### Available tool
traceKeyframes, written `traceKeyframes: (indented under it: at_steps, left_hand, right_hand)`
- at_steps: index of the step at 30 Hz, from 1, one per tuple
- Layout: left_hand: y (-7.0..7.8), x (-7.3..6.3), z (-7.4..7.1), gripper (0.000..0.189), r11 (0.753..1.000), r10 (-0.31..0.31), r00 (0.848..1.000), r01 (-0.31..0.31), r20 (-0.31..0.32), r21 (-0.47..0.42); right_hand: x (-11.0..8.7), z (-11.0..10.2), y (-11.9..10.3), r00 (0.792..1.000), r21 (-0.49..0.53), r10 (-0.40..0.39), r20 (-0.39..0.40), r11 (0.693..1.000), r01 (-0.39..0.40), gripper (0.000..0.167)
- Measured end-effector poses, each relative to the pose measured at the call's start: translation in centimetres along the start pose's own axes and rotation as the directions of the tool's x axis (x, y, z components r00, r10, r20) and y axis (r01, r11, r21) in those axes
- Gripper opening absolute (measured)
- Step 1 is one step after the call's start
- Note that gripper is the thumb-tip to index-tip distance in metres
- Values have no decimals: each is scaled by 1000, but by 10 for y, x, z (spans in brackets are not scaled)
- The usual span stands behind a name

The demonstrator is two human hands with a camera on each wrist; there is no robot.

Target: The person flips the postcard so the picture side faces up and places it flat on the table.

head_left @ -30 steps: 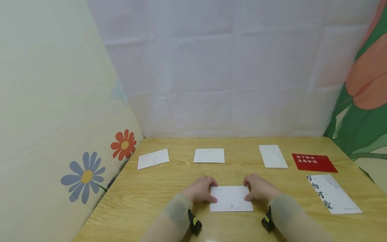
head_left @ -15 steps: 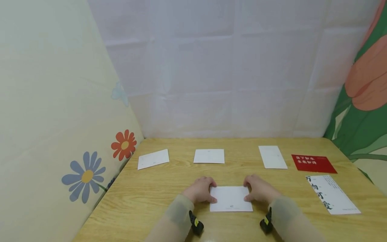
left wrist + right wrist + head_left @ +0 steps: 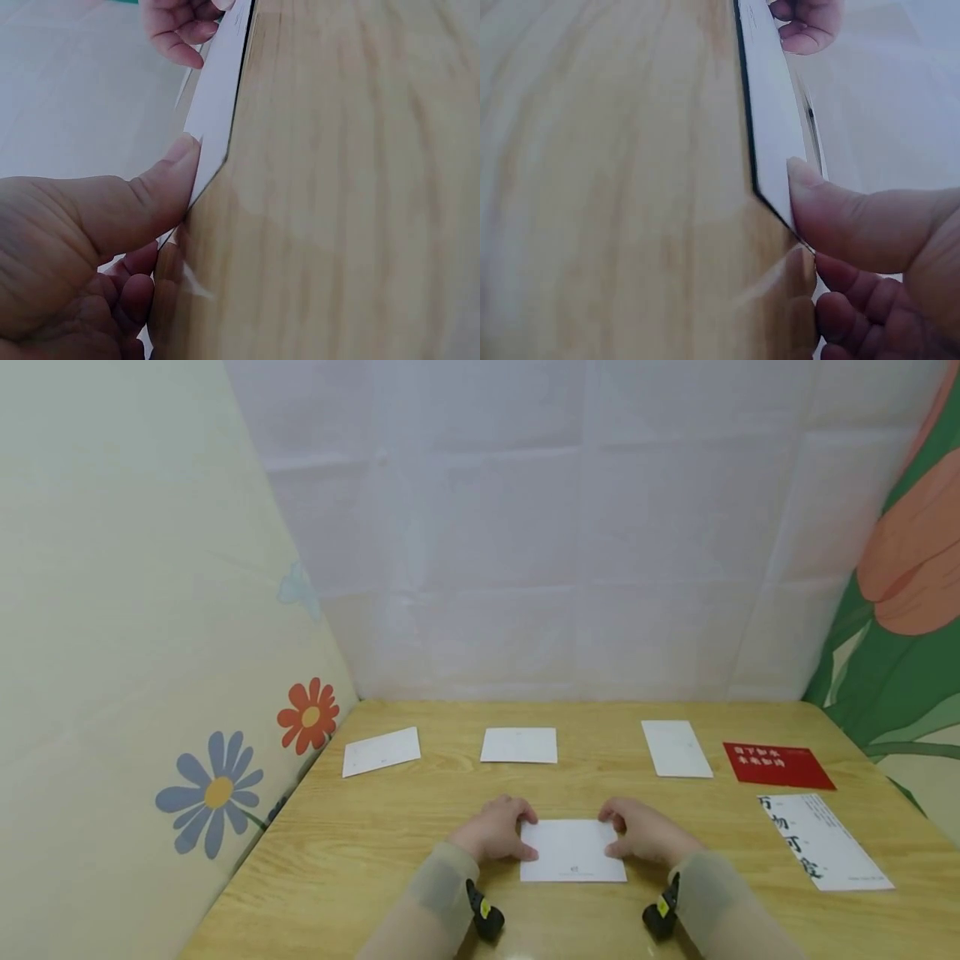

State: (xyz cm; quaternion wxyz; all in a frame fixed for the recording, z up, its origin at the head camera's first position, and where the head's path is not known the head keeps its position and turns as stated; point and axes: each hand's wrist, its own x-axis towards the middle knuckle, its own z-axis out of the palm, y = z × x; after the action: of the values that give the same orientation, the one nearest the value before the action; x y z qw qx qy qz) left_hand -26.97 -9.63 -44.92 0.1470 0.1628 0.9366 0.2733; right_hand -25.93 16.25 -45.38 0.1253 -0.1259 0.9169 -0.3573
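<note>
Hands (image 3: 495,832) (image 3: 647,833) on card (image 3: 573,847), dark-edged only in wrist views

The left hand (image 3: 82,232) rests its thumb on 1 end of a white card (image 3: 214,112) over a wood-grain table (image 3: 337,187); the right hand (image 3: 174,30) is at the other.

1 white card (image 3: 573,848), held broadside, small print near closest edge.

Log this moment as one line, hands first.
left hand: holds white card by left edge | right hand: holds same card by right edge | red card: lies apart on table, farther right
</note>
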Motion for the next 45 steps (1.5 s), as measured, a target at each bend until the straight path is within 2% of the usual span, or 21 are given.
traceKeyframes:
  at_steps: [7,15,29,39,43,45]
  left_hand:
    - [-1,0,1,45,1000,-6,1000,6,-7,-5]
    - [-3,2,3,46,1000,-12,1000,12,-3,23]
    - [-2,-1,1,48,1000,-6,1000,6,-1,15]
    - [-2,0,1,52,1000,17,1000,-18,-16,-16]
    - [-1,0,2,48,999,23,999,-23,-25,-30]
    - [0,1,2,40,999,14,999,-15,-34,-47]
  right_hand:
    - [-1,0,-1,1000,-25,12,5,1000,-12,39]
    - [-1,0,0,998,-35,61,20,998,-61,41]
    - [-2,0,-4,997,-22,77,27,997,-76,44]
    - [-3,-1,-3,996,44,77,42,996,-79,47]
    - [-5,0,-3,996,55,75,39,995,-77,41]
    - [-4,-1,-3,996,56,79,33,995,-80,36]
